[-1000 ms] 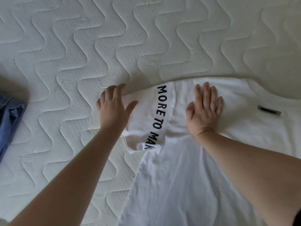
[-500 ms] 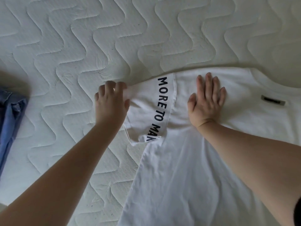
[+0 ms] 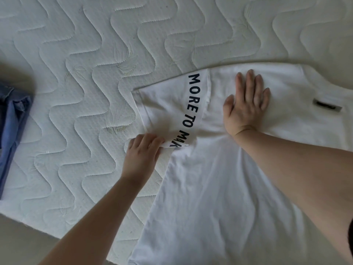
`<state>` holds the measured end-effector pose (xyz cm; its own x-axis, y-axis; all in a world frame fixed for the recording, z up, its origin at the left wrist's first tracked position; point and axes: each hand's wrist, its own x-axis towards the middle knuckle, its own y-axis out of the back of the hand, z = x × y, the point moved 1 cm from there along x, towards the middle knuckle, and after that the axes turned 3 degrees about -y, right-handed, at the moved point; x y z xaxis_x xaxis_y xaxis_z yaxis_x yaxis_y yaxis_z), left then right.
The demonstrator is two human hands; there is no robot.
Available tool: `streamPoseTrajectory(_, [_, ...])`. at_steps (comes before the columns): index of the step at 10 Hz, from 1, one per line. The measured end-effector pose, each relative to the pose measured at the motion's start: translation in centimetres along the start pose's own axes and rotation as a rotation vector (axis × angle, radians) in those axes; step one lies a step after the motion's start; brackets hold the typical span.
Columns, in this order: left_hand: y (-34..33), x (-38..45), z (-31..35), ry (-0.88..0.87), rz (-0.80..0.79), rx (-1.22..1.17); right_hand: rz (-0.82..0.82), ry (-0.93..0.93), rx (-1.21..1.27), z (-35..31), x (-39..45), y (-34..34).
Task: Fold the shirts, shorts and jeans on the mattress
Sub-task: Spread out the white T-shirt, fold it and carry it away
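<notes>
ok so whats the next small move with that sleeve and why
Probably fold the sleeve inward over the white shirt. The left hand pinches the sleeve's near corner, and the sleeve lies flat, jutting out onto the mattress. The right hand presses flat on the shirt just inside the seam, so it can likely anchor the fold line.

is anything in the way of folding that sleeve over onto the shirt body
Nothing visible blocks it except the person's own right hand, which lies flat on the white shirt just past the shoulder seam. The left hand pinches the sleeve at its lower corner. The blue garment lies far off at the mattress edge.
</notes>
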<state>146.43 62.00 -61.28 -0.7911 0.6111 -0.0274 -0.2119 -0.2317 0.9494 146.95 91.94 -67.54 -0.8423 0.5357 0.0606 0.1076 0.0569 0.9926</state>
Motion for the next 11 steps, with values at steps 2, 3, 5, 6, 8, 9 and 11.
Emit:
streamPoseTrajectory(2, [0.5, 0.0, -0.1, -0.085, 0.144, 0.041, 0.003, -0.006, 0.001, -0.1, 0.0, 0.1])
streamPoseTrajectory(3, [0.0, -1.0, 0.7, -0.097, 0.096, 0.153, 0.014, -0.003, -0.003, -0.1, 0.0, 0.1])
streamPoseTrajectory(5, [-1.4, -1.0, 2.6, -0.102, 0.1, 0.274, 0.033, -0.005, 0.001, -0.1, 0.0, 0.0])
streamPoseTrajectory(6, [-1.8, 0.7, 4.0, -0.169, 0.106, 0.263, 0.035, -0.002, -0.001, 0.0, 0.0, 0.0])
streamPoseTrajectory(8, [-1.5, 3.9, 5.0, -0.253, 0.113, 0.124, 0.034, 0.0, -0.004, -0.1, 0.0, 0.0])
streamPoseTrajectory(9, [-0.9, 3.4, 4.1, -0.258, 0.107, 0.032, 0.036, 0.0, -0.002, -0.1, 0.0, 0.0])
streamPoseTrajectory(11, [-0.6, 1.3, 3.1, -0.244, 0.104, 0.048, 0.03, 0.001, 0.014, -0.2, 0.0, 0.2])
